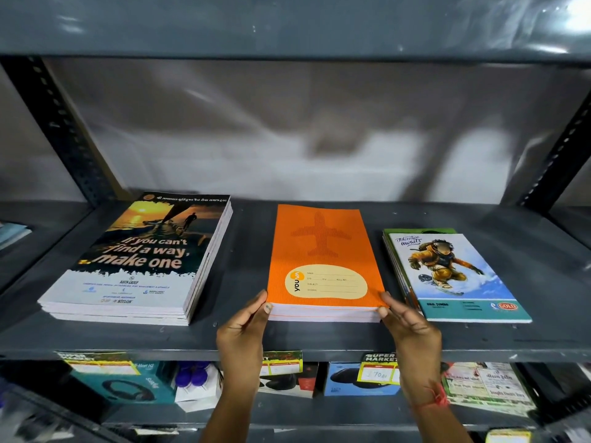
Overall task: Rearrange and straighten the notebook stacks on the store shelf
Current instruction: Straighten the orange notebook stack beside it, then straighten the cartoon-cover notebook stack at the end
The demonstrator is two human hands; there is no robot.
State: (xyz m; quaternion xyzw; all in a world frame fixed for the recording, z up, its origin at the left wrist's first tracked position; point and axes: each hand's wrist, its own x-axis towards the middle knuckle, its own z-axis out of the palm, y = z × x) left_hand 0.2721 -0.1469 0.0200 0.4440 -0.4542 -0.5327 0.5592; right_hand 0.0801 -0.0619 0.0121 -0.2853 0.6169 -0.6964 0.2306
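Observation:
Three notebook stacks lie on the grey metal shelf (319, 342). In the middle is an orange stack (323, 251) with an airplane print and a cream label. My left hand (246, 327) grips its near left corner, thumb on top. At the near right corner, my right hand (407, 327) holds the same stack. To the left sits a taller stack with a sunset cover (140, 254), angled slightly. On the right a thinner stack with a snowboarder cover (454, 276) is fanned, its lower books poking out at the left and back.
Slotted uprights (57, 123) (563, 145) frame the shelf, with a plastic sheet behind. Below the front edge hang price tags (379, 372) over boxed goods (128, 383). A blue book edge (14, 233) shows on the neighbouring shelf at far left.

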